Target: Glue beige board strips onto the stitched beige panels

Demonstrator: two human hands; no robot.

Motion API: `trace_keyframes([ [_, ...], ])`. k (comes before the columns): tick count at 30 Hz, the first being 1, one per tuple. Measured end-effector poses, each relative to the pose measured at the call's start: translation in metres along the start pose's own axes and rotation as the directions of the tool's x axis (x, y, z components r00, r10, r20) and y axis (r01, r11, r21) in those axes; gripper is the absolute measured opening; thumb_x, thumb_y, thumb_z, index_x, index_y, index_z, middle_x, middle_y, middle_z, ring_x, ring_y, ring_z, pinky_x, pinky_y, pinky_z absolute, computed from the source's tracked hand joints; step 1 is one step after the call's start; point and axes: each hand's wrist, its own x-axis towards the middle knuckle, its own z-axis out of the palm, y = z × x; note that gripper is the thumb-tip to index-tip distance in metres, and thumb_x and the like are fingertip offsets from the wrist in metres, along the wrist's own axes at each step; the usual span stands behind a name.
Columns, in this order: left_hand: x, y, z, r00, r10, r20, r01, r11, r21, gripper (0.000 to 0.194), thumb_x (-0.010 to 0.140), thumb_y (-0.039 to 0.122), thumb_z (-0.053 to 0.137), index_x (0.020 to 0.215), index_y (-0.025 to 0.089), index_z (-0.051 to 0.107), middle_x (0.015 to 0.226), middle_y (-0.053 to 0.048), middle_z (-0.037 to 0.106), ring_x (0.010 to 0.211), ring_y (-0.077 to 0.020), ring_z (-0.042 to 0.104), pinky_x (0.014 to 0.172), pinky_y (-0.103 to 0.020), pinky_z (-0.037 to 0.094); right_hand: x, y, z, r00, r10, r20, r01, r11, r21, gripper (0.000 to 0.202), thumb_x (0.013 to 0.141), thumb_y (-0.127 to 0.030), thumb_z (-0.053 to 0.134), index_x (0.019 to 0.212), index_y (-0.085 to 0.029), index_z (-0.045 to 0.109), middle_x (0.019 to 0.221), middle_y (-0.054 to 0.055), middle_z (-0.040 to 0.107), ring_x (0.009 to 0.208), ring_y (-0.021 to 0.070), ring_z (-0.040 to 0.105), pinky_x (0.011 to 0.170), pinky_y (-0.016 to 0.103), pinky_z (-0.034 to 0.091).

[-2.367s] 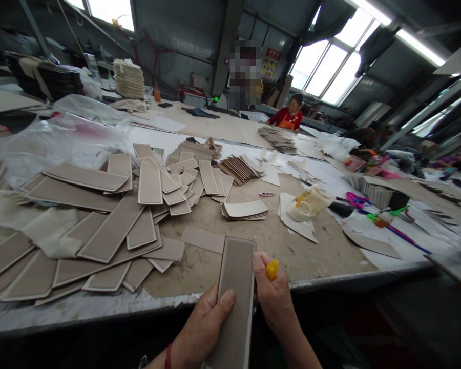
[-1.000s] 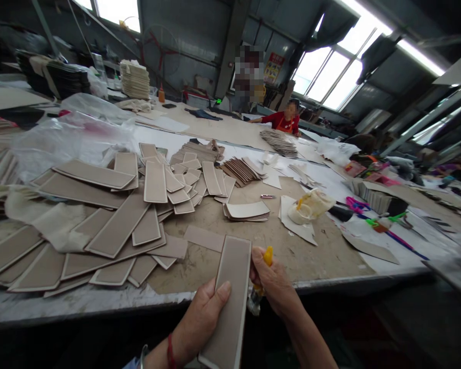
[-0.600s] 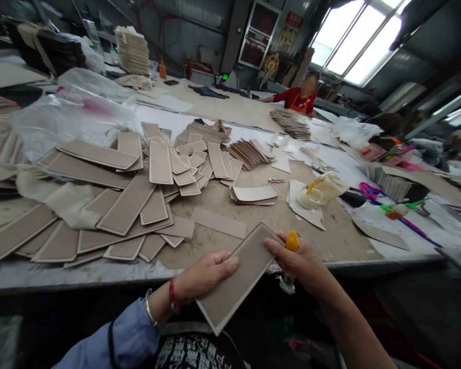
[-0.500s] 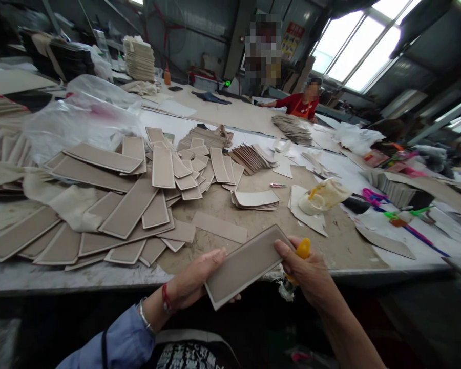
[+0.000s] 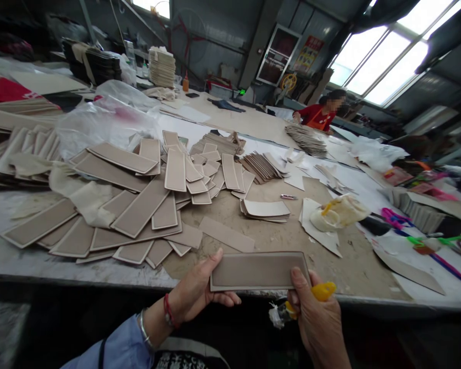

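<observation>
A rectangular taupe panel (image 5: 257,270) with a pale border lies level between my two hands, just off the table's near edge. My left hand (image 5: 195,284) grips its left end, thumb along the edge and fingers underneath. At the other end, my right hand (image 5: 315,307) pinches the panel with the thumb on top. That same hand also holds a yellow-handled tool (image 5: 323,291), like a brush, whose whitish, messy tip points down and left. Beyond the panel, a flat taupe strip (image 5: 226,234) rests on the table, beside a short stack of pale curved pieces (image 5: 265,209).
A spread heap of similar panels (image 5: 140,210) covers the table's left side, with clear plastic (image 5: 103,123) behind. To the right stand a glue-stained tub (image 5: 336,212) on scrap and a pen (image 5: 289,197). A co-worker in red (image 5: 317,117) is at the far side.
The panel has turned from a slant to nearly level and moved slightly right, both hands still on it. My right hand has shifted right and down with the yellow-handled tool. The view has swung left.
</observation>
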Motion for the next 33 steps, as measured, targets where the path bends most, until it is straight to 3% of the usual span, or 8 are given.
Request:
trace_keyframes([
  [7,0.000,0.000,-0.002,0.997,0.069,0.034,-0.072,0.993,0.095,0.052,0.092,0.050,0.034,0.102,0.004,0.058,0.056,-0.009,0.062,0.048,-0.0137,0.060,0.041,-0.016,0.041,-0.004,0.004,0.003,0.999,0.031,-0.016,-0.030,0.999,0.045,0.039,0.072,-0.048,0.068,0.069,-0.019,0.043,0.047,-0.010,0.035,0.042,0.0041,0.030,0.038,0.014,0.026],
  [14,-0.003,0.004,-0.001,0.998,0.055,0.044,-0.061,0.988,0.141,0.054,0.093,0.049,0.032,0.102,0.003,0.058,0.055,-0.011,0.064,0.040,-0.0083,0.052,0.041,-0.014,0.036,-0.004,0.004,0.005,0.999,0.031,-0.041,-0.028,0.997,0.074,0.037,0.072,-0.047,0.069,0.070,-0.019,0.044,0.047,-0.010,0.035,0.042,0.0039,0.030,0.038,0.014,0.025],
  [20,-0.001,0.006,0.002,0.999,0.038,0.018,-0.040,0.996,0.080,0.046,0.092,0.045,0.036,0.100,0.005,0.058,0.054,-0.008,0.061,0.042,-0.0102,0.055,0.040,-0.014,0.038,-0.008,0.002,0.007,0.998,-0.010,-0.068,0.014,0.998,0.056,0.037,0.072,-0.046,0.069,0.068,-0.019,0.043,0.047,-0.010,0.036,0.042,0.0042,0.030,0.037,0.014,0.024],
  [26,0.000,0.007,0.001,1.000,-0.013,-0.013,0.013,1.000,-0.011,0.041,0.092,0.041,0.037,0.094,0.008,0.060,0.071,-0.008,0.061,0.047,-0.0115,0.058,0.042,-0.018,0.043,-0.013,0.001,0.005,0.995,-0.034,-0.089,0.036,0.999,0.027,0.038,0.073,-0.047,0.068,0.066,-0.019,0.042,0.048,-0.010,0.036,0.042,0.0039,0.031,0.037,0.014,0.026],
  [29,0.001,0.006,0.002,0.998,0.051,-0.034,-0.053,0.997,-0.055,0.038,0.089,0.046,0.045,0.094,0.011,0.060,0.079,-0.007,0.062,0.050,-0.0097,0.056,0.047,-0.019,0.044,-0.013,0.004,0.006,0.993,-0.027,-0.116,0.032,0.999,0.042,0.039,0.073,-0.047,0.068,0.066,-0.019,0.042,0.048,-0.010,0.037,0.042,0.0037,0.032,0.038,0.014,0.028],
  [33,0.010,-0.003,0.012,0.967,0.227,-0.117,-0.245,0.954,-0.174,0.032,0.077,0.042,0.067,0.091,0.015,0.061,0.081,-0.002,0.061,0.062,-0.0086,0.057,0.056,-0.018,0.044,-0.007,0.004,0.020,0.977,0.036,-0.209,-0.009,0.992,0.129,0.041,0.071,-0.052,0.067,0.066,-0.020,0.041,0.044,-0.011,0.036,0.038,0.0040,0.031,0.034,0.014,0.026],
])
